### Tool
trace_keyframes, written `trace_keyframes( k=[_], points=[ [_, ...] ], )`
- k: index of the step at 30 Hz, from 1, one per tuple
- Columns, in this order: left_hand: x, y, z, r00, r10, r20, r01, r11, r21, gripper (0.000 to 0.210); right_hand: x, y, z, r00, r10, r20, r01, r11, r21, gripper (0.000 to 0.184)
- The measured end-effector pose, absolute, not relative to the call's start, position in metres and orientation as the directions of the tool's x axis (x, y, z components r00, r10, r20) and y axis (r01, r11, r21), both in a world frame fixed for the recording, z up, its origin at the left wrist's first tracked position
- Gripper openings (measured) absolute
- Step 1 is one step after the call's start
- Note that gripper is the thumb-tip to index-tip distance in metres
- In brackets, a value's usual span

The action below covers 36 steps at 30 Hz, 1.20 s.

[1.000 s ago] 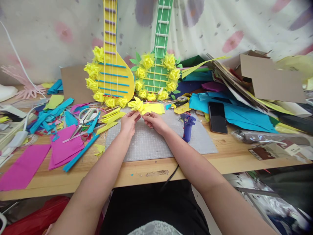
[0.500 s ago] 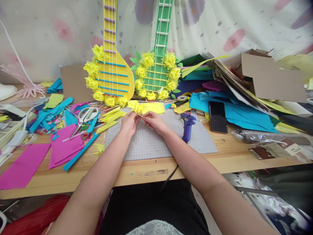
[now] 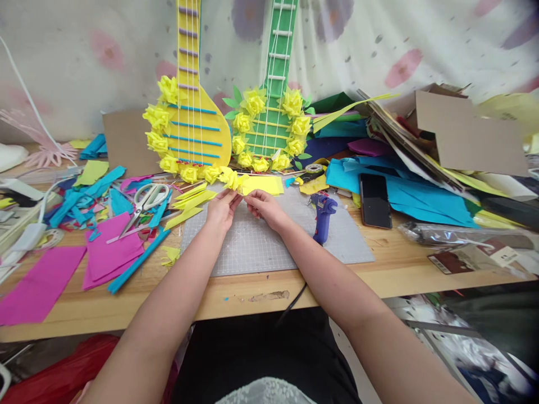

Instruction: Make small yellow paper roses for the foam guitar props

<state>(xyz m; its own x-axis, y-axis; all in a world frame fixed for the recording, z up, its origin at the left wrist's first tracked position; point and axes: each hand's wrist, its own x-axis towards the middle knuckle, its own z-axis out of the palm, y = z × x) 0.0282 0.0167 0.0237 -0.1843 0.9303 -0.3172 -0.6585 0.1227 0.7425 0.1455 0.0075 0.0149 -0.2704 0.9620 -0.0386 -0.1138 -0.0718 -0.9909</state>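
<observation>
A yellow paper flower (image 3: pixel 232 178) is pinched at its base by my left hand (image 3: pixel 224 209), over the back of the grey cutting mat (image 3: pixel 261 247). My right hand (image 3: pixel 263 207) is closed, its thumb and forefinger pressed together at the flower's lower right side. The fingertips of both hands almost meet, and the flower's base is hidden behind them. Just behind the hands lies a yellow paper sheet (image 3: pixel 269 185). To the left are folded yellow paper strips (image 3: pixel 191 205). A blue glue gun (image 3: pixel 323 219) stands on the mat to the right.
A yellow paper-covered guitar (image 3: pixel 202 126) and a green one (image 3: pixel 273 120), both trimmed with yellow flowers, lean at the back. Scissors (image 3: pixel 147 202), magenta sheets (image 3: pixel 113 247) and blue scraps lie left. A phone (image 3: pixel 375 201) and stacked cardboard (image 3: pixel 463 132) are right.
The flower has turned slightly in my left hand, and its base has come nearer my right fingertips. A thin stick seen between the hands before is now hidden.
</observation>
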Motion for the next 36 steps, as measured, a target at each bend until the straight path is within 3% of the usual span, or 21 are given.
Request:
trace_keyframes(
  k=[16,27,36],
  points=[
    [0.0290,0.0146,0.0233,-0.079,0.947,-0.311,-0.654,0.186,0.733,0.012,0.1449,0.0126,0.0118,-0.058,0.996,-0.069,-0.056,-0.072,-0.996,0.019],
    [0.0291,0.0134,0.0241,-0.052,0.977,-0.209,-0.675,0.120,0.728,0.015,0.1448,0.0108,0.0117,-0.165,0.986,-0.004,-0.081,-0.018,-0.997,0.032],
    [0.0296,0.0138,0.0261,-0.116,0.954,-0.276,-0.705,0.116,0.700,0.029,0.1425,0.0093,0.0135,-0.176,0.984,-0.023,-0.055,-0.033,-0.998,0.037]
  ],
)
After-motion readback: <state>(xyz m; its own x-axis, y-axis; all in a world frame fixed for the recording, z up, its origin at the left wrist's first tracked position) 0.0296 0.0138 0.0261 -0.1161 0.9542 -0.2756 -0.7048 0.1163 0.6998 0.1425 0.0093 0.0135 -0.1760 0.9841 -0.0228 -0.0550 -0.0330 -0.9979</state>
